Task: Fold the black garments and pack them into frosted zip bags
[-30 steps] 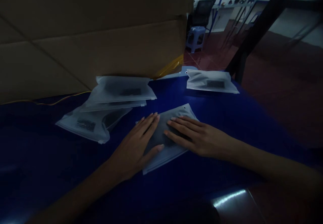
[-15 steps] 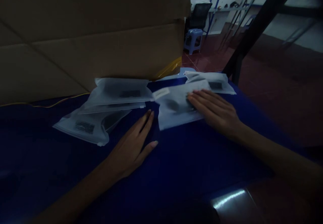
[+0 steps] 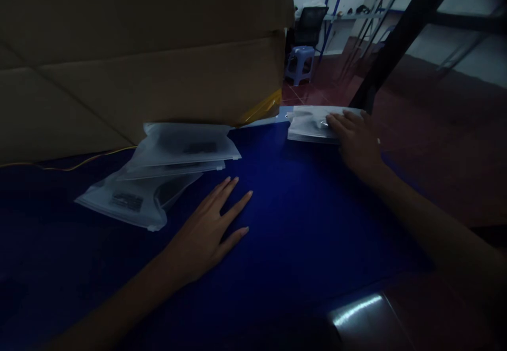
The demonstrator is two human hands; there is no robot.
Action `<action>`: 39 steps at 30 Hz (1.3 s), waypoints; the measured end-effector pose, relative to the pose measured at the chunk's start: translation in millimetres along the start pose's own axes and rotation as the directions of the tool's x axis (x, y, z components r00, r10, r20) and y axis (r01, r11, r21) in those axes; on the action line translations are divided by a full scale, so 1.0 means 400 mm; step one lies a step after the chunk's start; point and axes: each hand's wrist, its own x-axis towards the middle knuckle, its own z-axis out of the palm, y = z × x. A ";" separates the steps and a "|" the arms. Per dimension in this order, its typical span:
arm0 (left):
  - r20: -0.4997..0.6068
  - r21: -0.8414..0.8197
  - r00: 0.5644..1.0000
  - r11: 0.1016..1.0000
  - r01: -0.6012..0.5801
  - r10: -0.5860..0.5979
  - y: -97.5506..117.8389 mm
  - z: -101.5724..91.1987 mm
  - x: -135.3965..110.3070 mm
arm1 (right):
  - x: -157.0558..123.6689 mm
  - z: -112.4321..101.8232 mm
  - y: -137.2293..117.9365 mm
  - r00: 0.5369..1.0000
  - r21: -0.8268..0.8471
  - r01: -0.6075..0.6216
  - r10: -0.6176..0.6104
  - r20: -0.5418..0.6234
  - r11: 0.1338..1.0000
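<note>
Slid away from the middle of the table, the frosted plastic zip bag [image 3: 309,125] now lies at the far edge, apparently on top of a second bag, though the dim light blurs where one ends and the other begins. The person's right hand [image 3: 355,144] rests on the bag's right end, its fingers [image 3: 340,120] slightly apart and lying flat on the plastic, with no pinch. The rest of the bag extends left from under the fingertips.

The left hand [image 3: 208,235] lies palm-down on the glossy dark blue table top [image 3: 297,224], its fingers [image 3: 232,187] spread and touching no bag. Just beyond them sits a loose pile of three frosted zip bags [image 3: 184,145] with dark contents, partly tucked against a large brown cardboard box [image 3: 138,50]. A strip of yellow tape [image 3: 261,107] shows at the box's lower corner, and a thin yellow wire [image 3: 91,161] runs along its base. Farther off, past a black metal post [image 3: 404,39], a blue plastic stool [image 3: 299,63] stands on the red tiled floor [image 3: 317,95], and a seated person [image 3: 312,2] is at a far bench.
</note>
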 end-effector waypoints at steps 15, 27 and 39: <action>-0.045 0.017 0.998 0.999 -0.038 0.039 0.003 -0.007 0.006 | -0.055 -0.053 -0.246 0.885 0.361 0.401 -0.458 0.086 0.842; -0.032 0.032 0.996 0.996 -0.082 0.083 0.000 -0.011 0.010 | -0.075 -0.070 -0.272 0.706 0.627 0.362 -0.642 0.299 0.690; -0.030 0.066 0.993 0.991 -0.112 0.115 0.000 -0.015 0.013 | -0.075 -0.073 -0.270 0.712 0.637 0.354 -0.638 0.291 0.685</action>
